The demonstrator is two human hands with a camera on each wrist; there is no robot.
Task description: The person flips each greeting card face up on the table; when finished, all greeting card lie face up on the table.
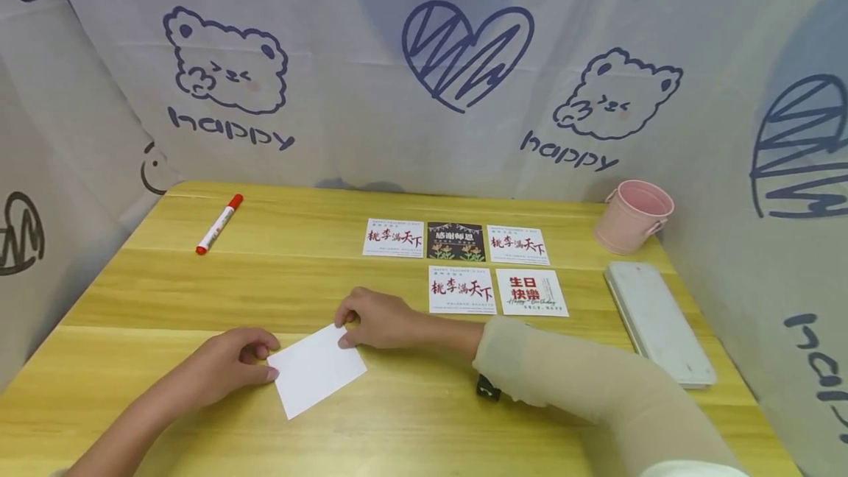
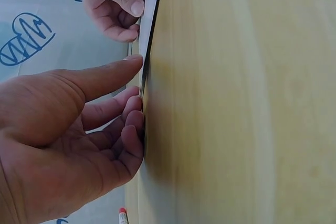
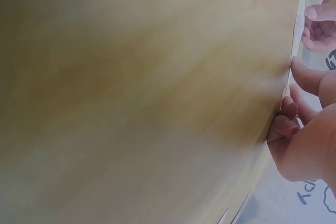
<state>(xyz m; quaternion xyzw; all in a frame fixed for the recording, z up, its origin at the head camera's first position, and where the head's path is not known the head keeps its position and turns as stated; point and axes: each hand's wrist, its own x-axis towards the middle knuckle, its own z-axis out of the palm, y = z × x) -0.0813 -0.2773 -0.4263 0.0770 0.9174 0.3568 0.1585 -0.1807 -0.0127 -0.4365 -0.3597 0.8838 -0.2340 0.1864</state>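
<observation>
A blank white card [image 1: 316, 372] is held between both hands at the near middle of the wooden table [image 1: 424, 418], turned at an angle. My left hand [image 1: 221, 368] pinches its left corner, thumb on the upper face and the other fingers curled at the edge. At the upper right corner my right hand [image 1: 380, 321] grips the card between thumb and fingers. Seen edge-on in the left wrist view, the card [image 2: 151, 9] stands close over the tabletop. The right wrist view has the right hand's fingertips [image 3: 286, 124] right at the table surface.
Printed cards with Chinese lettering [image 1: 461, 290] lie in two rows beyond the right hand. A red-capped marker [image 1: 219, 225] rests at the far left. To the right are a pink bucket [image 1: 629, 223] and a white case [image 1: 659, 322]. A patterned curtain [image 1: 344, 94] hangs behind.
</observation>
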